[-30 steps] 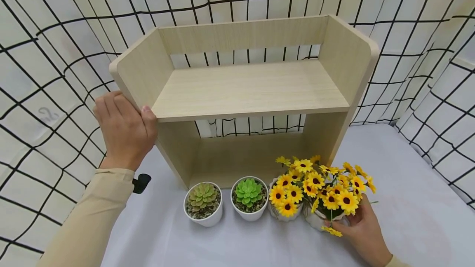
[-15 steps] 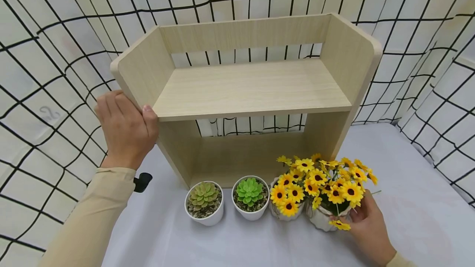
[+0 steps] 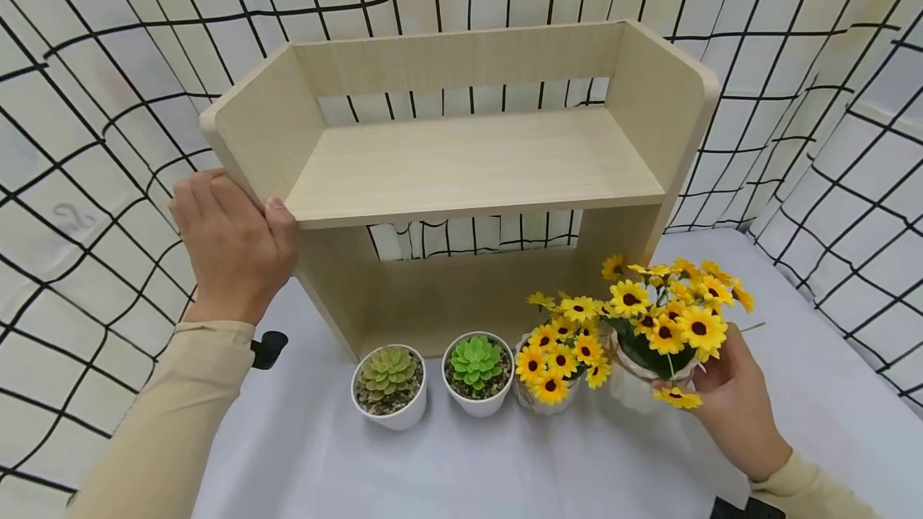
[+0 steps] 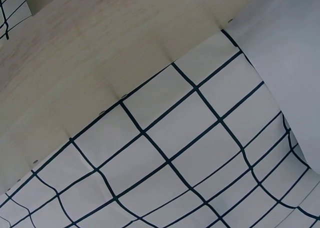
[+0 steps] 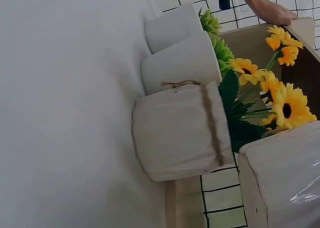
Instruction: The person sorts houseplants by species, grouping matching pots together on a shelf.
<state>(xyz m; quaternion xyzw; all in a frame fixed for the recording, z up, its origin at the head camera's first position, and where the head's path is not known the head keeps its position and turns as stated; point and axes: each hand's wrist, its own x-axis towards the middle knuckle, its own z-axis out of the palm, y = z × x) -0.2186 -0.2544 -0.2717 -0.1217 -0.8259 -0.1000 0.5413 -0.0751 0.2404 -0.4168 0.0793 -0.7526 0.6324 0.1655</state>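
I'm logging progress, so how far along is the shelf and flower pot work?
Nothing is on the shelf. In hand: the right hand holds one sunflower pot raised off the table; the left hand grips the shelf's side. Left: three pots in front.

My left hand (image 3: 234, 243) is raised at the left, back toward me, fingers together and pointing up, thumb (image 3: 280, 215) hooked forward. Its beige-sleeved forearm runs down to the lower left corner. My right hand (image 3: 731, 395) sits low at the right, fingers curled in a grip, wrist bent, a sleeve cuff just showing.
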